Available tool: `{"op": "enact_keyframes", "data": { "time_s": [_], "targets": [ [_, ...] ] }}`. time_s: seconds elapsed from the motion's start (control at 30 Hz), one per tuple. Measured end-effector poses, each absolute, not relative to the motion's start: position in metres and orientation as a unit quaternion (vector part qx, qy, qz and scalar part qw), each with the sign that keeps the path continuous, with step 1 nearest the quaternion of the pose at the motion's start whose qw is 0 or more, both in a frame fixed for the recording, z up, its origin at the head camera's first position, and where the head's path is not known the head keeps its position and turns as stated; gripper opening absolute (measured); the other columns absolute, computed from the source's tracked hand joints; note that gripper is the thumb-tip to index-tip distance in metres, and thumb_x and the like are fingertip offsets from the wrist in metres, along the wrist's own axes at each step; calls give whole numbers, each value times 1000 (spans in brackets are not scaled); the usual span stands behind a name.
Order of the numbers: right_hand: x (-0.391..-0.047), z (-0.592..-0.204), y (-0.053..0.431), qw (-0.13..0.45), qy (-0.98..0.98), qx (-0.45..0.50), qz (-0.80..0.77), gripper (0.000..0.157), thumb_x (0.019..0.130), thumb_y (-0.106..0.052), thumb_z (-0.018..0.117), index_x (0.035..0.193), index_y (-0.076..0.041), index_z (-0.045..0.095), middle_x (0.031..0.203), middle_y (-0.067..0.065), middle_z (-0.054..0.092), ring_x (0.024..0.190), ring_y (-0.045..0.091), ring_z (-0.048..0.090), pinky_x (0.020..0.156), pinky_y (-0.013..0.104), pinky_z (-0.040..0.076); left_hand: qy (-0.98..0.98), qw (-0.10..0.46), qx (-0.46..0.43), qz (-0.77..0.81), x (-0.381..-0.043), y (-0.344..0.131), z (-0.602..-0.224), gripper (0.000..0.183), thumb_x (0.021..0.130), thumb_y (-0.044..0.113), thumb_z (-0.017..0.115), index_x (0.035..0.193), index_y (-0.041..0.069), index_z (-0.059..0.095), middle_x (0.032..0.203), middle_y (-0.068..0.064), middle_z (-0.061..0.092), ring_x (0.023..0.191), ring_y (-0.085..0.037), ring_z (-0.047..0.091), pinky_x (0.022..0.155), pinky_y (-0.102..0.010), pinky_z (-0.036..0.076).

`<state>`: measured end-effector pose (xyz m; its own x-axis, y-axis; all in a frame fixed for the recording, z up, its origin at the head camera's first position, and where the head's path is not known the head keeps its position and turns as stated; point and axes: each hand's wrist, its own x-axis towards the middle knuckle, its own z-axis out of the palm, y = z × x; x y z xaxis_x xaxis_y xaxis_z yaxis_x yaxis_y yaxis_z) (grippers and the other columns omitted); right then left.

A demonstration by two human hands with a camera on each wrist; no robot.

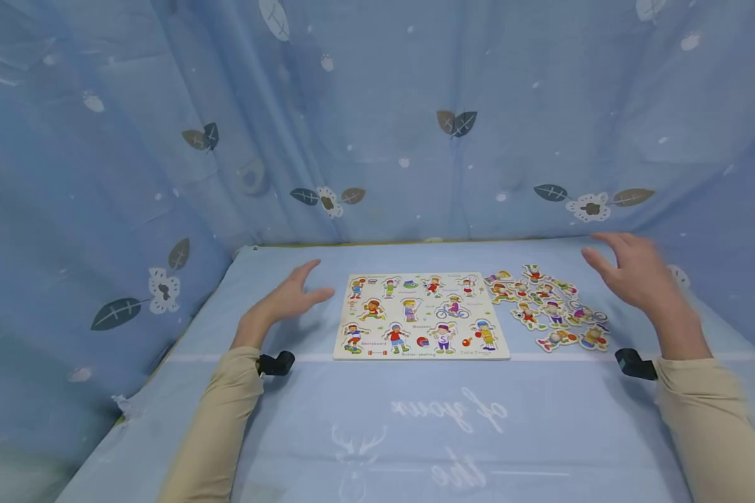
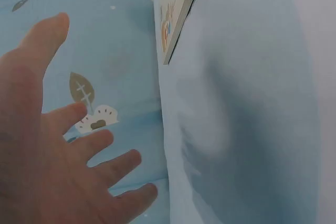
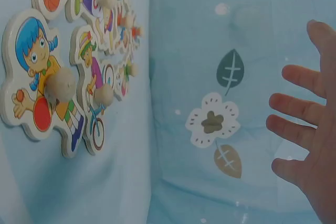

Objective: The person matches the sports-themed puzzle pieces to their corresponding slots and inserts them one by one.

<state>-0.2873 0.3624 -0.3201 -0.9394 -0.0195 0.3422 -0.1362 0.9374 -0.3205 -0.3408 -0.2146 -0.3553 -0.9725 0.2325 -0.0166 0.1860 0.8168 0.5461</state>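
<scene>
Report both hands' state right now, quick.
Left hand: open, holding nothing, raised left of the puzzle board.
Right hand: open, holding nothing, raised right of the loose puzzle pieces.

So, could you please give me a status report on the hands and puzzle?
Left hand and right hand raised, holding nothing. Sports puzzle board lying flat; knobbed sports-figure pieces bunched at its right. No obstruction seen.
</scene>
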Motion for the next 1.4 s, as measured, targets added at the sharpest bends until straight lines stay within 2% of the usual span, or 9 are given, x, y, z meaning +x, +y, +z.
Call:
{"op": "enact_keyframes", "data": {
  "time_s": [0.27,0.47,0.7,0.93,1.07,1.2,1.4],
  "targets": [
    [-292,-331,347,156,-970,73,173,70,102,-52,44,140,6,44,143,38,36,131,59,28,106,73,20,945,96,110,294,-333,-215,-365,96,89,66,58,160,20,12,165,-15,11,150,-39,14,117,-61,21],
    [-295,-335,335,114,-968,86,205,71,101,-54,46,142,4,44,145,38,34,133,59,26,104,75,22,942,120,102,297,-331,-212,-369,89,93,60,56,160,24,11,166,-14,9,150,-40,14,116,-63,21],
    [-298,-339,320,76,-971,103,202,71,99,-54,50,141,3,46,145,36,36,135,57,26,106,74,22,947,147,122,259,-333,-206,-370,94,90,62,57,160,19,12,165,-17,10,151,-39,11,118,-62,18],
    [-303,-342,313,56,-969,130,201,57,97,-36,64,138,1,51,144,33,42,134,55,30,106,73,23,955,170,132,207,-335,-199,-373,101,83,61,67,159,16,19,165,-18,12,151,-40,8,119,-61,16],
    [-306,-347,307,33,-971,143,187,51,93,-31,68,132,0,58,141,32,46,134,54,34,110,74,13,962,175,124,171,-335,-197,-373,100,81,61,70,158,16,25,165,-18,12,151,-43,2,117,-65,12],
    [-306,-349,304,-2,-977,140,159,45,91,-32,71,123,-1,65,137,33,50,132,55,35,106,79,4,967,175,121,143,-337,-196,-376,99,80,64,68,157,16,28,165,-18,12,151,-43,1,117,-66,11],
    [-305,-352,303,-43,-977,150,142,31,89,-30,72,108,-6,72,129,31,57,127,55,41,101,82,8,965,181,128,139,-337,-195,-377,99,81,65,66,158,17,26,165,-17,10,151,-43,-1,119,-63,8]
  ]
}}
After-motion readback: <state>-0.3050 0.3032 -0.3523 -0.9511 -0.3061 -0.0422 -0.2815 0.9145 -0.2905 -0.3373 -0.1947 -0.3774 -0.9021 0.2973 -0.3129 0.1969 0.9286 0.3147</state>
